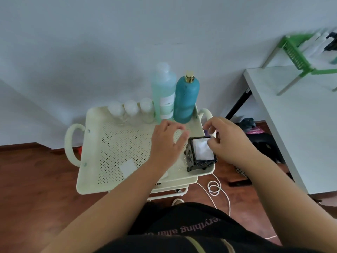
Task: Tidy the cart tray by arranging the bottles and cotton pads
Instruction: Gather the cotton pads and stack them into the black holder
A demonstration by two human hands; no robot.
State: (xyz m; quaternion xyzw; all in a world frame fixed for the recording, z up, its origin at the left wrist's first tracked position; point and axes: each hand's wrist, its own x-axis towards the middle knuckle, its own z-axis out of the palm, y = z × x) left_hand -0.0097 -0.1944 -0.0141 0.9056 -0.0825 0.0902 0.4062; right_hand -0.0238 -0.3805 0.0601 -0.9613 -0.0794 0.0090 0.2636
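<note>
The cream perforated cart tray (113, 143) holds three small clear bottles (131, 111) in a row along its far edge. To their right stand a tall pale green bottle (164, 90) and a teal bottle with a gold cap (186, 99). A black ornate box (199, 155) with white cotton pads (202, 148) inside sits at the tray's right edge. One loose cotton pad (128, 168) lies near the tray's front. My left hand (166, 141) hovers open just left of the box. My right hand (228, 139) is at the box's right side, fingers curled over the pads.
A white table (291, 121) stands to the right with a green rack (300, 52) on it. A white cable (215, 187) coils on the wooden floor beside the cart. Dark bags (255, 132) lie under the table. The wall is close behind the cart.
</note>
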